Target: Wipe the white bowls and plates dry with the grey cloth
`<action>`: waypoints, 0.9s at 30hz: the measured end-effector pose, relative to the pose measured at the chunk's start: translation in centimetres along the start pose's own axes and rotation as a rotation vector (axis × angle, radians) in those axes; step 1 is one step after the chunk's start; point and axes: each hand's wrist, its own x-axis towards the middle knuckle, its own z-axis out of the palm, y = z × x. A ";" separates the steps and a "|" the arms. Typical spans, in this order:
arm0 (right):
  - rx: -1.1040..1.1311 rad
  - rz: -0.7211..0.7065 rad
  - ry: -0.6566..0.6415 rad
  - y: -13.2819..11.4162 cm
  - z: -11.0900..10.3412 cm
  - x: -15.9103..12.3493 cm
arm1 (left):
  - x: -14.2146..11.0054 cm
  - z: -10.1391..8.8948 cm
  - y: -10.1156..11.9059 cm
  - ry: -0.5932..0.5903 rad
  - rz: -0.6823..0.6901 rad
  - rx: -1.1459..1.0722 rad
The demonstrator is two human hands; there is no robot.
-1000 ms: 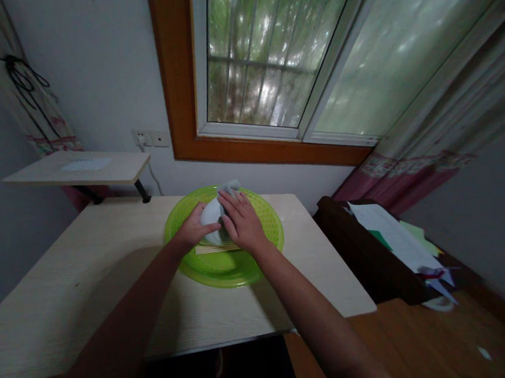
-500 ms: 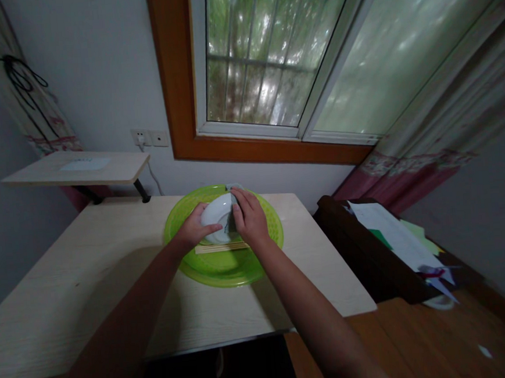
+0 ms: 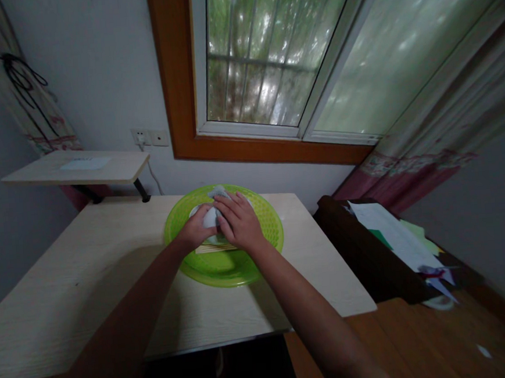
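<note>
A small white bowl (image 3: pixel 211 218) is gripped at its left side by my left hand (image 3: pixel 194 229), thumb across the near part. My right hand (image 3: pixel 243 223) presses a grey cloth (image 3: pixel 218 191) against the bowl, and its fingers cover much of both. Both hands are over a round bright-green plastic tray (image 3: pixel 228 276) on the table. Pale chopsticks (image 3: pixel 213 248) lie in the tray just below the bowl. More white crockery seems to show behind the fingers, but I cannot make out its shape.
The pale wooden table (image 3: pixel 123 269) carries a raised shelf (image 3: pixel 120 170) with a paper (image 3: pixel 85 164) at back left. A window (image 3: pixel 263 54) and wall are behind. Right of the table stands a dark brown piece of furniture (image 3: pixel 348 245) with papers (image 3: pixel 396 236) on it.
The bowl has tipped and moved slightly left. My right hand has shifted left and across it with the cloth, covering more of the bowl. My left hand keeps its grip.
</note>
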 end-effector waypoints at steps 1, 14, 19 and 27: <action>-0.002 0.010 0.009 0.0 0.0 0.0 | 0.0 0.0 0.0 -0.005 -0.002 -0.016; 0.002 0.283 0.166 1.9 0.0 -0.5 | -0.2 -0.3 1.1 0.015 -0.132 -0.095; 0.009 0.259 0.111 1.2 0.0 -0.7 | -0.3 0.0 0.8 -0.022 -0.114 -0.103; 0.049 0.108 0.075 0.9 -0.3 -0.6 | -0.1 0.0 0.3 -0.006 -0.090 -0.078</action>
